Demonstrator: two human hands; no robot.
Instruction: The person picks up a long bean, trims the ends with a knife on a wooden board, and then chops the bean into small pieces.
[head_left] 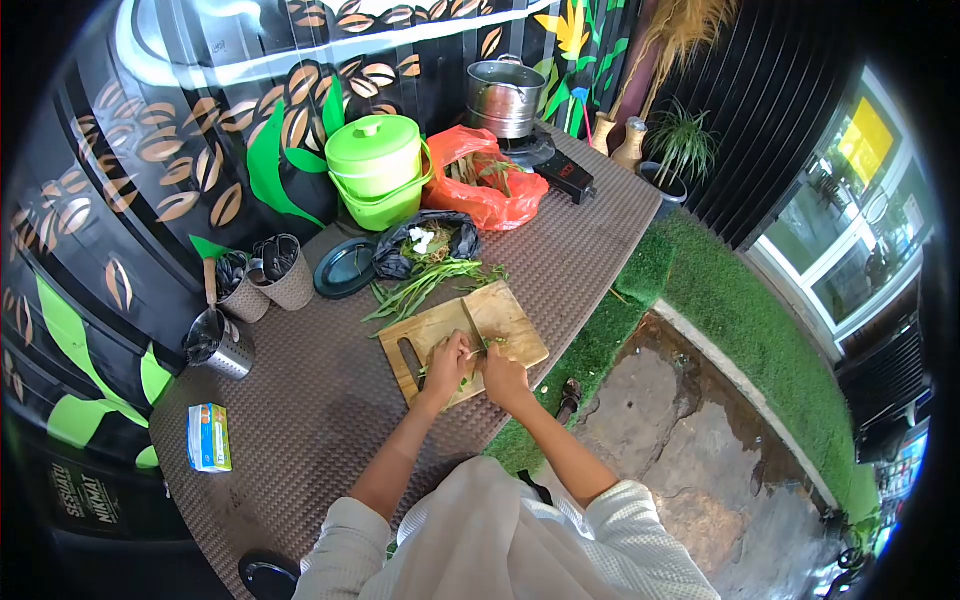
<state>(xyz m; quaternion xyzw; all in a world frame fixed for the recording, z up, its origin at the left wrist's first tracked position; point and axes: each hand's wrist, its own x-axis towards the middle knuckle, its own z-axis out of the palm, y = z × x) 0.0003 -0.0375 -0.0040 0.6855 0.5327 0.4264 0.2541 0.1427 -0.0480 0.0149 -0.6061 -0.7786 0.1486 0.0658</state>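
On the wooden cutting board [420, 330], my right hand [506, 378] is closed around a knife [473, 324], its blade pointing away from me. My left hand [448, 368] lies close beside it, fingers curled and pressing on green stalks [462, 384] on the board. Part of the stalks is hidden under the fingers. Small cut green bits [500, 343] sit by the blade. Just beyond the board lies a bunch of long green leafy vegetables [425, 288], next to a black plastic bag [455, 238] with roots and white scraps in it.
A dark plate [345, 268], lime-green lidded bucket [375, 165] and red plastic bag [505, 205] stand behind. At the far end, a steel pot [505, 100] sits on a portable stove [562, 178]. Utensil holders [285, 275] and a tissue pack [208, 438] are left on the woven table [310, 420].
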